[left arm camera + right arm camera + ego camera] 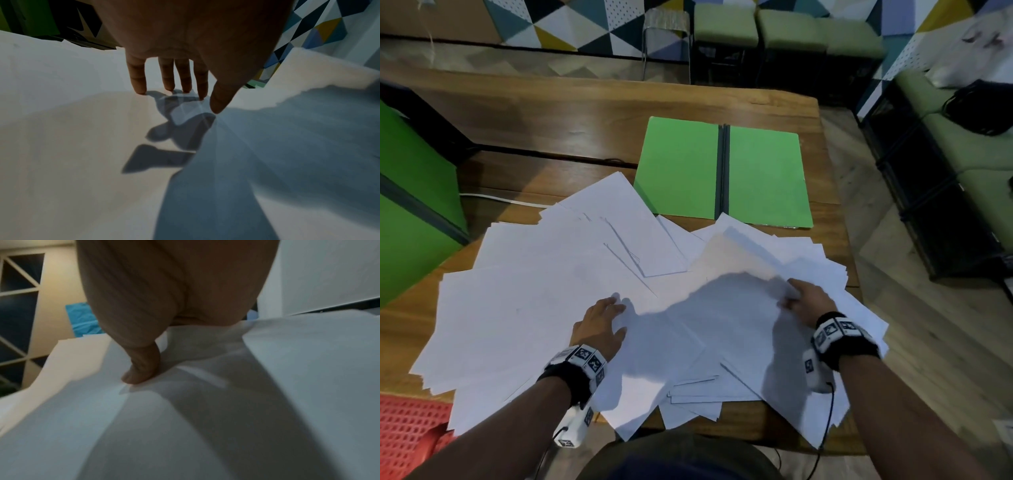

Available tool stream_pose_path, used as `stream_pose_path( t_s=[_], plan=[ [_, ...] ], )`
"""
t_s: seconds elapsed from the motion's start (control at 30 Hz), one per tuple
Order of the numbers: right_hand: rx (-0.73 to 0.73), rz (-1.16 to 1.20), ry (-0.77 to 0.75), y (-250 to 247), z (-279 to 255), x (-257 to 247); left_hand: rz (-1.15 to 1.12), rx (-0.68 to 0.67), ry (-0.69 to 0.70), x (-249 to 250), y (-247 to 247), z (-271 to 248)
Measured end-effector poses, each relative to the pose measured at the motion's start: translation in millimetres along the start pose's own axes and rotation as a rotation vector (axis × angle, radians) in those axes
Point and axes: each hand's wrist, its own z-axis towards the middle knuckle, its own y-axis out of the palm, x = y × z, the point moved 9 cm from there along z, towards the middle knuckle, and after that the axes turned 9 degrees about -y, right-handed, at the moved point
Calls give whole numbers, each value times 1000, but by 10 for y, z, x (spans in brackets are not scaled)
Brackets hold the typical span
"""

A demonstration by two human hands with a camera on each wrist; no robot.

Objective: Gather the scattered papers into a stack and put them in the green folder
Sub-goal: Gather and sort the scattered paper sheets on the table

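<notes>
gathering is underway: papers [558, 294] lie fanned over the near counter [571, 113], the folder [722, 171] open just beyond. next, sweep sheets inward and square them. left hand [599, 329] rests with spread fingers [136, 76] on a sheet; right hand [808, 299] pinches a lifted sheet.

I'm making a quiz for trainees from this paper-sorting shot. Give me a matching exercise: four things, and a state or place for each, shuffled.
1. green folder
2. papers
3. left hand
4. right hand

A. pinches a lifted sheet
B. fingers straight, tips on the sheets
C. lies open on the far side of the table
D. scattered, overlapping

Pairs: 1-C, 2-D, 3-B, 4-A
</notes>
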Motion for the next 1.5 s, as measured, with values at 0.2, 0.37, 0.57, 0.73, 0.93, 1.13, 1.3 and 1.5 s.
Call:
stream_pose_path(
  t_s=[0.2, 0.37, 0.57, 0.73, 0.93, 1.13, 1.3, 1.5],
  plan=[
    [338, 357, -22, -715, -87, 212, -159, 46, 68, 373, -172, 49],
    [395, 529, -115, -766, -146, -105, -766, -67, 218, 1195, -624, 10],
    [291, 732, -77, -162, -160, -533, -1039, -206, 329, 1778, -913, -151],
    [115, 733, -62, 426, -131, -580, -940, 1, 273, 1646, -1045, -69],
    [-198, 523, -121, 774, -182, -643, -873, -45, 224, 1555, -962, 211],
    [-51, 750, 30, 610, -53, -479, -725, -105, 220, 1570, -736, 245],
    [33, 651, 33, 565, 43, -458, -637, -77, 251, 1632, -718, 349],
    [7, 502, 15, 583, 115, -426, -523, 85, 111, 1449, -705, 525]
  ],
)
